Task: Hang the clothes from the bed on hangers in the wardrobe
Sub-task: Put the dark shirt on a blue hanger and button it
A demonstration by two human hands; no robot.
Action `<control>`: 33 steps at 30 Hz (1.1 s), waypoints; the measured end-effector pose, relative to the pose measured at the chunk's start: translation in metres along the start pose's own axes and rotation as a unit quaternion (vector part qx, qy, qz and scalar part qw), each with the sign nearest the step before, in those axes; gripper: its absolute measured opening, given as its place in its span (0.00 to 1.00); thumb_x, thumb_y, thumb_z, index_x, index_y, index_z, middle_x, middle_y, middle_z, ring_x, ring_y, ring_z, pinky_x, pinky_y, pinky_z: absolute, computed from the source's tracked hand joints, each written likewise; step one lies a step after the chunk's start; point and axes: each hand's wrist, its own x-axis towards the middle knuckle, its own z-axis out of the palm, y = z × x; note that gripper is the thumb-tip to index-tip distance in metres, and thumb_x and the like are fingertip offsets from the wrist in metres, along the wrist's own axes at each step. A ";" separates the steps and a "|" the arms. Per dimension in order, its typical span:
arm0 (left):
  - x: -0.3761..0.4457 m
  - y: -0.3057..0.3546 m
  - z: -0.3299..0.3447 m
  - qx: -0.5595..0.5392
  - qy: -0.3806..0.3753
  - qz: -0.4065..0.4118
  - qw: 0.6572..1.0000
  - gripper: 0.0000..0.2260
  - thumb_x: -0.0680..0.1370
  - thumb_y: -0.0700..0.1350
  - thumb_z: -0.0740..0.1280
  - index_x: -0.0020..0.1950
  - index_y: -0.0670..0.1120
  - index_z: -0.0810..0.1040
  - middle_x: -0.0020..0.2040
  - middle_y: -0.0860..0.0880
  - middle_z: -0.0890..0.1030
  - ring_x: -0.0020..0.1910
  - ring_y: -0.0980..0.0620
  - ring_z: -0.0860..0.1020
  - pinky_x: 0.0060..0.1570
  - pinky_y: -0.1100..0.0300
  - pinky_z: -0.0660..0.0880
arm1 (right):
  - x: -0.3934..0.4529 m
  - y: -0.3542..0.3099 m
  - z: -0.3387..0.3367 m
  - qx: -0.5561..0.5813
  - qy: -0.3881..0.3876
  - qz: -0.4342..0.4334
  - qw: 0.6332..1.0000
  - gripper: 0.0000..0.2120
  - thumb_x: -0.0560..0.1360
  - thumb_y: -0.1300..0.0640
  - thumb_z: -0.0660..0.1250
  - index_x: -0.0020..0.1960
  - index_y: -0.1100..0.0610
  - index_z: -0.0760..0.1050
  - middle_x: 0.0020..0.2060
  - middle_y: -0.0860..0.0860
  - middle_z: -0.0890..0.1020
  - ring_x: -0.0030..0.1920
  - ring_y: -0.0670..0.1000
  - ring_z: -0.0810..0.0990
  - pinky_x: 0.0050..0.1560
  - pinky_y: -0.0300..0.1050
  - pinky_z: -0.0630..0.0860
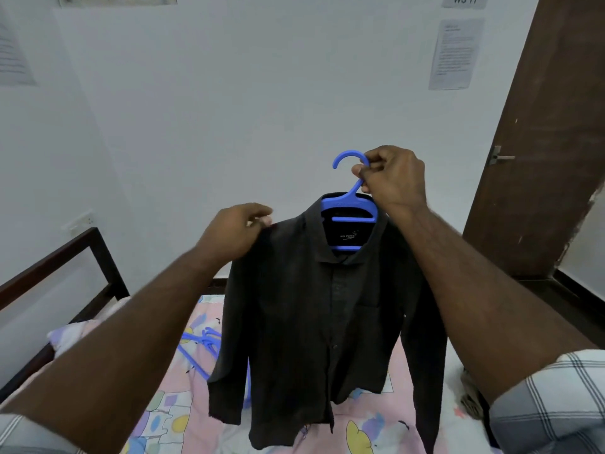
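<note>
A black long-sleeved shirt (314,322) hangs on a blue plastic hanger (348,204), held up in the air over the bed (183,417). My right hand (389,178) grips the hanger's neck just below the hook. At the shirt's left shoulder seam, my left hand (235,231) pinches the cloth. The shirt's hem and sleeves dangle just above the pink patterned sheet. The wardrobe is not in view.
Several spare blue hangers (199,345) lie on the bed behind the shirt's left sleeve. A pillow (65,335) sits at the dark wooden headboard (65,260) on the left. A brown door (543,126) stands at the right, a white wall ahead.
</note>
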 end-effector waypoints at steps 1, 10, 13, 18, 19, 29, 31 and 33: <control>-0.002 0.013 0.005 -0.011 -0.016 0.022 1.000 0.14 0.82 0.51 0.66 0.67 0.52 0.80 0.64 0.57 0.81 0.61 0.59 0.75 0.59 0.64 0.67 | -0.001 -0.002 0.002 0.007 -0.004 0.004 1.000 0.05 0.73 0.57 0.76 0.48 0.55 0.82 0.38 0.48 0.85 0.34 0.47 0.85 0.42 0.45 0.84; 0.009 0.041 0.027 -0.074 -0.008 0.018 0.997 0.07 0.79 0.45 0.68 0.56 0.50 0.82 0.48 0.54 0.84 0.51 0.53 0.81 0.52 0.57 0.75 | -0.002 -0.005 -0.001 0.110 -0.069 0.008 0.992 0.06 0.73 0.58 0.77 0.49 0.55 0.83 0.39 0.50 0.86 0.38 0.49 0.86 0.45 0.43 0.84; 0.015 0.032 0.015 -0.074 0.016 0.008 0.997 0.06 0.79 0.44 0.69 0.55 0.49 0.83 0.47 0.52 0.84 0.50 0.51 0.81 0.54 0.54 0.76 | 0.007 0.027 -0.029 0.045 -0.092 0.005 0.995 0.10 0.74 0.54 0.75 0.55 0.53 0.84 0.47 0.46 0.86 0.50 0.44 0.84 0.59 0.42 0.79; 0.025 0.009 -0.009 -0.089 0.046 -0.009 0.995 0.04 0.78 0.43 0.69 0.52 0.50 0.83 0.45 0.51 0.85 0.47 0.49 0.83 0.55 0.49 0.78 | -0.004 0.094 -0.072 -0.008 -0.222 0.100 0.970 0.17 0.73 0.51 0.76 0.61 0.54 0.81 0.49 0.44 0.85 0.51 0.42 0.82 0.55 0.36 0.76; 0.026 0.008 -0.013 -0.094 0.047 -0.012 0.994 0.05 0.79 0.43 0.69 0.52 0.49 0.83 0.44 0.51 0.85 0.46 0.49 0.83 0.54 0.49 0.78 | -0.009 0.101 -0.073 -0.009 -0.247 0.104 0.963 0.14 0.73 0.54 0.76 0.58 0.53 0.82 0.47 0.44 0.85 0.49 0.43 0.82 0.50 0.35 0.76; 0.021 0.004 -0.033 -0.094 0.037 -0.002 0.995 0.08 0.81 0.41 0.67 0.57 0.45 0.83 0.49 0.46 0.85 0.49 0.47 0.82 0.49 0.61 0.75 | -0.003 0.105 -0.066 -0.026 -0.218 0.067 0.973 0.09 0.78 0.61 0.69 0.52 0.49 0.83 0.45 0.47 0.87 0.51 0.47 0.84 0.56 0.43 0.77; 0.019 0.002 -0.037 -0.090 0.036 -0.003 0.995 0.08 0.81 0.41 0.67 0.58 0.45 0.83 0.49 0.46 0.85 0.49 0.47 0.82 0.49 0.61 0.75 | 0.000 0.098 -0.066 -0.058 -0.234 0.058 0.969 0.07 0.79 0.61 0.68 0.50 0.49 0.81 0.42 0.50 0.86 0.46 0.49 0.82 0.49 0.43 0.75; 0.016 0.003 -0.039 -0.096 0.038 -0.003 0.995 0.08 0.81 0.40 0.66 0.58 0.45 0.83 0.49 0.47 0.85 0.47 0.51 0.82 0.48 0.63 0.75 | 0.006 0.094 -0.066 -0.032 -0.183 0.052 0.981 0.06 0.79 0.60 0.67 0.48 0.50 0.80 0.40 0.51 0.84 0.42 0.50 0.79 0.45 0.44 0.74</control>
